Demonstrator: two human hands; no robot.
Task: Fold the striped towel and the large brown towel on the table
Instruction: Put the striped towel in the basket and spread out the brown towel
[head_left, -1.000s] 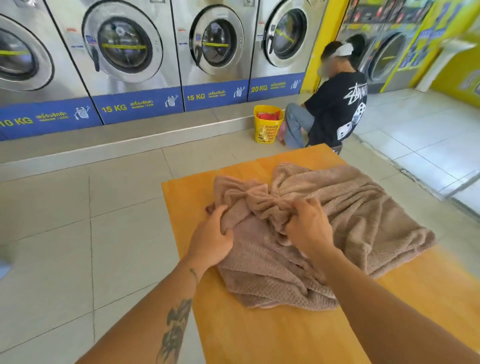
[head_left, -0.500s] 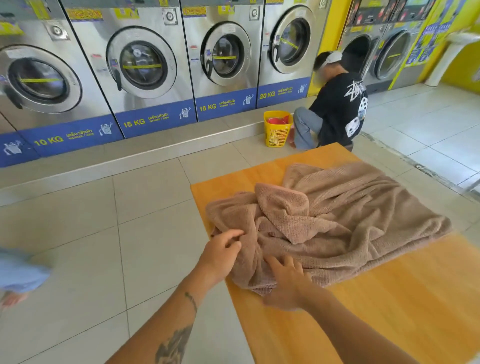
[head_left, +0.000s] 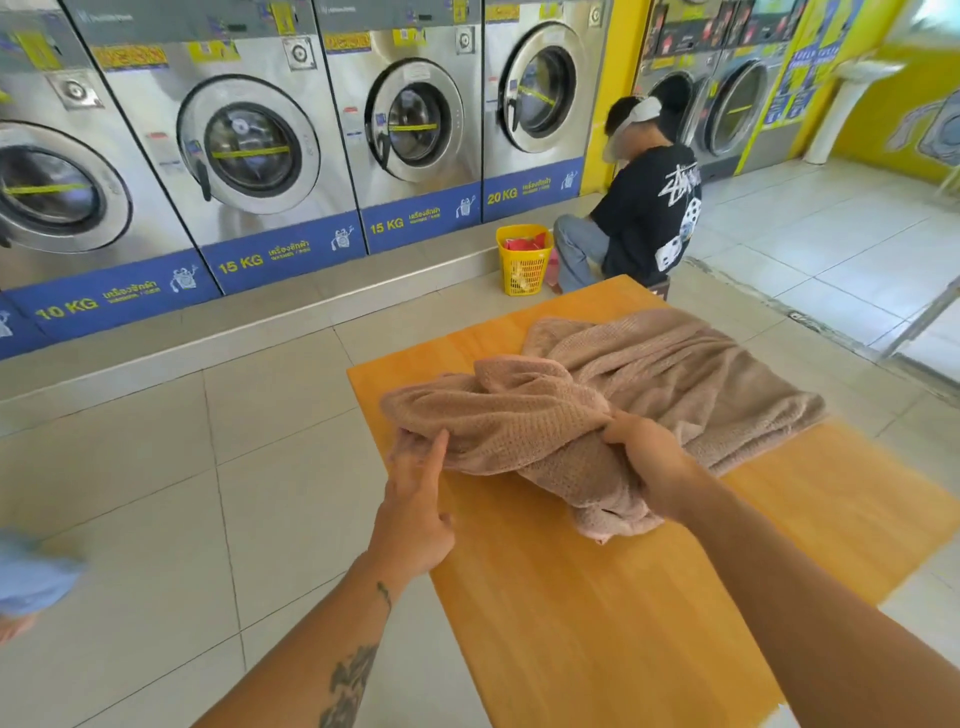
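Observation:
The large brown towel (head_left: 649, 374) lies crumpled across the far half of the orange wooden table (head_left: 597, 623). My left hand (head_left: 415, 509) is at the table's left edge, fingers tucked under the towel's near-left fold and the index finger stretched up along the cloth. My right hand (head_left: 654, 467) is closed on a bunched part of the towel near its middle, lifting it slightly. No striped towel shows in this view.
A row of washing machines (head_left: 249, 150) lines the far wall. A person in a black shirt (head_left: 644, 208) crouches beyond the table's far corner beside a yellow basket (head_left: 523, 262). A blurred blue object (head_left: 31, 577) sits at the left edge. Tiled floor surrounds the table.
My right hand rose from the towel's near edge and now grips a bunch near the middle. My left hand slid under the left fold. The camera tilted upward.

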